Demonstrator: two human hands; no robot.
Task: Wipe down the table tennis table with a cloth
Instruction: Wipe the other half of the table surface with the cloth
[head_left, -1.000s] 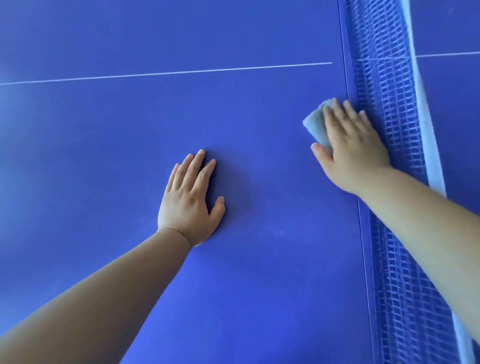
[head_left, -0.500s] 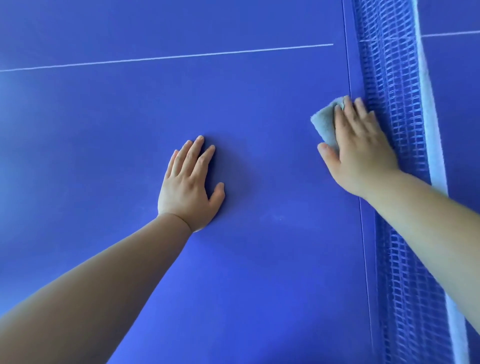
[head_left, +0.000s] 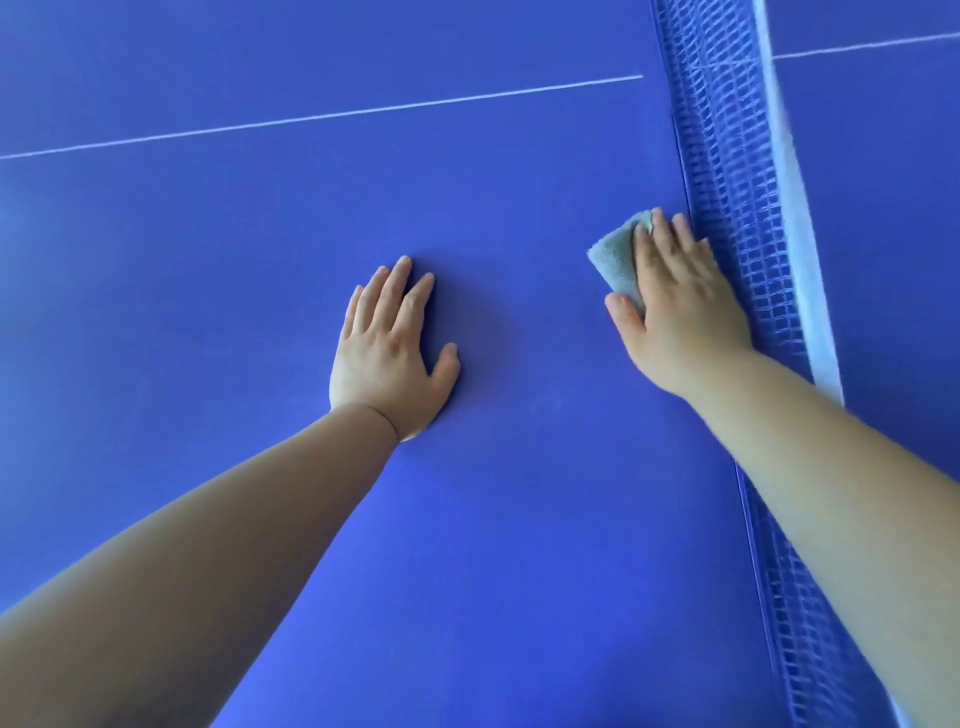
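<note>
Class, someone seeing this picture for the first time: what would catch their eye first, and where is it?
The deep blue table tennis table fills the view. The right hand presses a folded grey cloth beside the blue mesh net; the left hand rests flat mid-table.

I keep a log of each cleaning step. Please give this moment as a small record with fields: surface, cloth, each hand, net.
surface: blue table, white line across it
cloth: grey cloth, flat on the table beside the net
right hand: right hand presses on the cloth
left hand: left hand flat on the table, empty
net: net at the right hand's outer edge
</note>
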